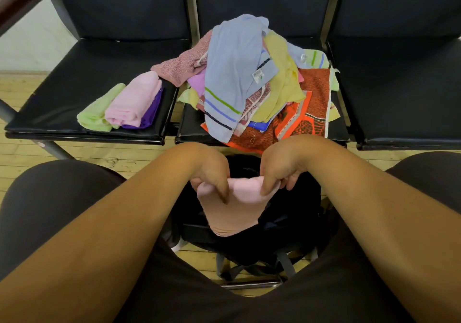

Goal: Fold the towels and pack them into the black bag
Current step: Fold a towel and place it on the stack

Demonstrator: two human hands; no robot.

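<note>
**Desk:** What is in the person's grip?

**Photographer:** A folded pale pink terry towel (234, 210). The left hand (212, 173) and the right hand (279, 170) each pinch one end of its top edge, fingers curled over the cloth. Neither grip is slack.

**Desk:** And where is the bag from there?

**Photographer:** The black fabric bag (294, 205) stands on the wooden floor between the seated person's knees, directly below the two grips. The towel's top edge runs from one grip to the other, and its folded length hangs straight down toward the bag, narrowing at the bottom. Its lower end looks just above the dark fabric. I cannot tell whether it touches, or how wide the bag's mouth gapes.

**Desk:** Which hand is nearer?

**Photographer:** Neither, as far as I can judge. They are level, one either side of the bag's middle. Both forearms angle inward from the knees, wrists bent down, knuckles up. The next move looks like a straight drop.

**Desk:** What else?

**Photographer:** Beyond the grips, a loose heap of mixed coloured towels (249, 85) covers the middle black padded chair seat (189, 123). Beyond the left grip, three folded towels, green (97, 113), pink (132, 100) and purple (152, 113), lie touching on the neighbouring seat.
</note>
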